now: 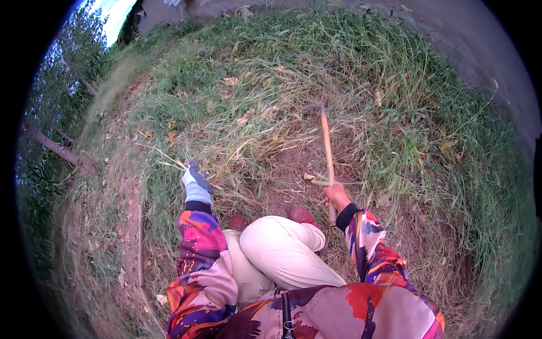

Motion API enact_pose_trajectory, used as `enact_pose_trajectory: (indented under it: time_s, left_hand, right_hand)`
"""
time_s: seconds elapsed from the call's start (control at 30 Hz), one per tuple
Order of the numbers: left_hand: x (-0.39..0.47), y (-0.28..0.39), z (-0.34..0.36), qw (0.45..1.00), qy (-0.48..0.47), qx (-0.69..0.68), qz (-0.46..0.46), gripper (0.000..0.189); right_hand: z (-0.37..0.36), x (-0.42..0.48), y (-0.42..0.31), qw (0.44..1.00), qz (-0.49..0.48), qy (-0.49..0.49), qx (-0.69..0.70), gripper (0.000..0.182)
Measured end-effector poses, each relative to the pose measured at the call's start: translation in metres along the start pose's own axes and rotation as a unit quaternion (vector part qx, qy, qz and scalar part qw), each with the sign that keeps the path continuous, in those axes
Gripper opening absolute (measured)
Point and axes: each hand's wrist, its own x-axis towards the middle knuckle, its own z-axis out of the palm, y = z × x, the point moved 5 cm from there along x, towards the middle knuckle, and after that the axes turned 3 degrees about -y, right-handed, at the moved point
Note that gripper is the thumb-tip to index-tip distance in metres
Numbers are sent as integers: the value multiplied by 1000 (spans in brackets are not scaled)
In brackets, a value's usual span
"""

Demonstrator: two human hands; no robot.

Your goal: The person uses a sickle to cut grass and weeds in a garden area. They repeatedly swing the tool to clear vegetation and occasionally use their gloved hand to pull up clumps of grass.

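Note:
My right hand (337, 196) is bare and wrapped around the lower end of a long wooden handle. It belongs to a sickle (327, 142), whose dark metal blade (313, 106) points left among flattened grass. A grey and white glove covers my left hand (197, 183), which is low over the grass to the left. Pale grass stalks (167, 157) stick out from its fingers on the left side. Loose cut grass (241, 150) lies between the hands, some against the glove. The gloved fingertips are partly hidden.
I crouch with red shoes (301, 215) on bare soil (292, 169). Taller green grass (440, 127) stands at the right and far side, before a grey-brown surface (474, 42). A thin branch (141, 250) lies at left. Trees (63, 72) and a leaning trunk (53, 145) are beyond it.

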Motion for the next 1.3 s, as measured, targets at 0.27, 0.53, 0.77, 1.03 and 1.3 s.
enact_pose_trajectory:
  time_s: [0.27,0.53,0.77,1.03,1.3]
  left_hand:
    - [-35,38,-37,999,29,-23,-3,38]
    - [-82,70,-20,994,15,-71,88,39]
    - [-147,73,-14,991,-2,-54,126,38]
    - [-291,281,-175,810,102,29,577,28]
    - [-542,410,-500,621,491,63,607,37]
  right_hand:
    - [-116,-160,166,962,132,-82,-224,17]
    - [-176,-202,138,973,57,20,-224,17]
    - [-160,-202,130,967,58,43,-245,13]
    - [-125,-163,81,983,5,19,-184,20]
    - [-78,-120,-1,976,-190,-32,-102,13]
